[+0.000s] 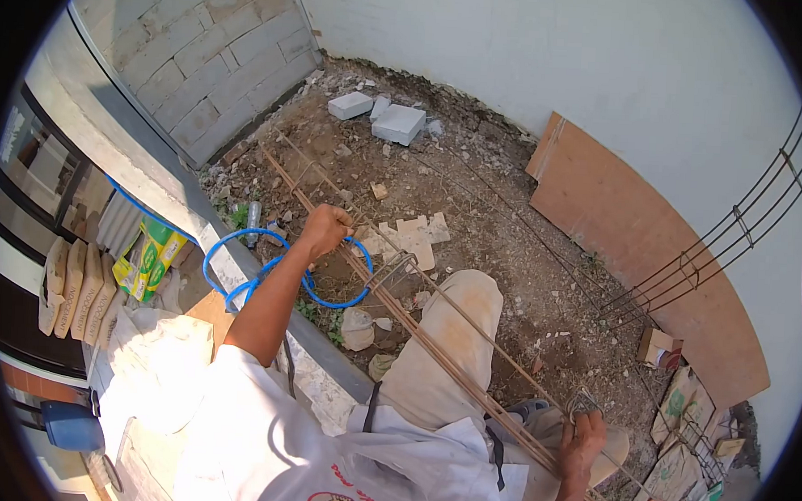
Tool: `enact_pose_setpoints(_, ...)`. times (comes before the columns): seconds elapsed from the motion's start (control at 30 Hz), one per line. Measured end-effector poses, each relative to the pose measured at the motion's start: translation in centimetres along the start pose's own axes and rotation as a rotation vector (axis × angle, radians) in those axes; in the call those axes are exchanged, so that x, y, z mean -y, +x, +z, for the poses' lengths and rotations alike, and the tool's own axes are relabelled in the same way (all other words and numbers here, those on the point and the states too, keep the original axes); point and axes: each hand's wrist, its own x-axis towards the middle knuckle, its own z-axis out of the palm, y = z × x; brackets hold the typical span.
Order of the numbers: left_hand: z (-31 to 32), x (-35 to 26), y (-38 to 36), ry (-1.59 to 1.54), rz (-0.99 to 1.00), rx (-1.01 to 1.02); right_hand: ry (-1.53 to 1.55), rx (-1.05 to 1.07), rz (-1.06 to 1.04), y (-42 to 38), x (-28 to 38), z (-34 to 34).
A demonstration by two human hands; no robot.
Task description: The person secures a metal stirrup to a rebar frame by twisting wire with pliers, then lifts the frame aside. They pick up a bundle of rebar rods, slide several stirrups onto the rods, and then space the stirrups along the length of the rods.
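Long thin steel rods (pixel 433 346) run diagonally across my lap and past my knee. My left hand (pixel 326 229) is closed around the rods toward their far end. A bent steel stirrup (pixel 391 272) sits around the rods just beyond my knee. Near my right thigh, the fingers of my right hand (pixel 582 442) are closed on several small bent stirrups (pixel 582 402) beside a single rod; the exact grip is partly hidden. A blue hose (pixel 211 265) loops under my left forearm.
White blocks (pixel 398 123) lie on the rubble ground by the walls. A brown board (pixel 643 243) leans on the right wall, with a tied rebar cage (pixel 734 216) in front. Cement bags (pixel 75 290) stand at left. A cardboard box (pixel 658 348) is at right.
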Motion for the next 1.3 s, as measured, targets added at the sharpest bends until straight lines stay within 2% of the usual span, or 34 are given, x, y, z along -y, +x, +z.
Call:
enact_pose_setpoints(0.1, 0.1, 0.0, -0.1, 0.017, 0.03, -0.012, -0.007, 0.008, 0.012, 0.0, 0.1, -0.1)
enact_pose_setpoints(0.2, 0.4, -1.7, -1.9, 0.143, 0.103, -0.175, 0.01, 0.025, 0.032, 0.3, 0.8, -0.7)
enact_pose_setpoints(0.4, 2.2, -5.6, -7.0, -0.029, 0.167, 0.082, 0.033, 0.028, 0.039, 0.3, 0.6, -0.5)
enact_pose_setpoints(0.7, 3.9, -6.5, -8.6, 0.084, 0.164, 0.056, 0.011, 0.016, 0.032, 0.0, 0.5, -0.5)
enact_pose_setpoints(0.77, 4.7, -4.8, -7.8, 0.049, 0.205, 0.077, 0.014, 0.006, 0.028, 0.0, 0.5, -0.5)
enact_pose_setpoints(0.9, 4.8, -5.1, -7.9, 0.089, 0.22, 0.155, 0.012, 0.017, 0.04, -0.2, 0.3, -0.6)
enact_pose_setpoints(1.0, 4.9, -5.6, -8.4, 0.075, 0.287, 0.134, 0.006, -0.02, 0.011, -0.1, 0.1, -0.3)
enact_pose_setpoints(1.2, 6.7, -5.0, -8.8, -0.137, 0.222, 0.289, -0.013, -0.004, 0.005, -0.3, -0.5, -0.6)
enact_pose_setpoints(1.3, 6.6, -6.1, -9.6, -0.095, 0.158, 0.32, 0.009, -0.03, -0.017, -0.3, -0.4, -0.2)
